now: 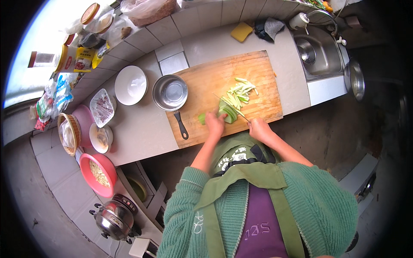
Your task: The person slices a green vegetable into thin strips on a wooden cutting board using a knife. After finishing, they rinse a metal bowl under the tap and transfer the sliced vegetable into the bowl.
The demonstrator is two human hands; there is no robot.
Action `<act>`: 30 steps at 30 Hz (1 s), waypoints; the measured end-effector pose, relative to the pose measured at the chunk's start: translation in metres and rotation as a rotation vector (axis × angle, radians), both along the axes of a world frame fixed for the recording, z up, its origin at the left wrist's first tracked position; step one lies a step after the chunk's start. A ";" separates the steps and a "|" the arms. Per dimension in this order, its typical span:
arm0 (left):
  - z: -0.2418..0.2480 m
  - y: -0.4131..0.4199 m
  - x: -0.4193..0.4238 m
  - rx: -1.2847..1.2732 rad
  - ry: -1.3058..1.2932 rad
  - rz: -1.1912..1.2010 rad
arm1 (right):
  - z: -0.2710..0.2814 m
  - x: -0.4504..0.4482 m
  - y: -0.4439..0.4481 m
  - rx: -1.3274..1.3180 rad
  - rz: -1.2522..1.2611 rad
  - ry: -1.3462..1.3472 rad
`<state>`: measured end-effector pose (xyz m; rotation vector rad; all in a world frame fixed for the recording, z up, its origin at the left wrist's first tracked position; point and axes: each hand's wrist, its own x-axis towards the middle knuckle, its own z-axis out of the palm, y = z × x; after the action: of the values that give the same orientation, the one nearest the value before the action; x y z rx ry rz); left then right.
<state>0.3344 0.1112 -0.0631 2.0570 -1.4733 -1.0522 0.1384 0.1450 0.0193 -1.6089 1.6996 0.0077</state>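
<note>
My left hand (215,123) presses down on a stack of pale green vegetable slices (228,113) near the front of a wooden cutting board (200,84). In my right hand (260,129) is the handle of a kitchen knife (239,113), its thin blade lying along the right side of the slices. Cut vegetable strips (239,92) form a loose pile beyond the blade. Another green piece (202,118) shows just left of my left hand, partly covered by it. A steel saucepan (170,92) with a black handle rests on the board's left part.
Left of the board stand a white bowl (131,85), a film-covered dish (102,108) and a smaller bowl (101,138). A pink basin (98,174) holds pale pieces, beside a steel electric pot (115,218). A yellow sponge (241,32) lies behind; a sink (322,61) is at right.
</note>
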 end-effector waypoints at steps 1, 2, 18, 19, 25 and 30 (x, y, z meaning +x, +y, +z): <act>-0.001 0.000 -0.001 0.012 -0.004 0.001 | -0.003 0.001 -0.003 0.017 -0.001 0.002; -0.002 0.000 -0.001 0.023 -0.007 0.003 | -0.006 0.003 -0.006 0.035 0.000 0.003; 0.016 0.001 -0.002 -0.011 0.044 0.095 | -0.009 0.001 0.018 -0.204 -0.010 -0.074; 0.016 0.001 -0.003 -0.012 0.055 0.099 | -0.011 0.000 0.020 -0.197 -0.009 -0.059; 0.006 0.003 -0.002 -0.065 0.069 0.076 | -0.015 0.005 0.021 -0.098 0.022 0.031; 0.000 0.003 -0.002 -0.120 0.060 0.040 | -0.019 0.014 -0.004 0.000 0.049 0.007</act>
<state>0.3320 0.1138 -0.0633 1.9469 -1.4237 -0.9777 0.1524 0.1411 0.0008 -1.6518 1.6654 0.0371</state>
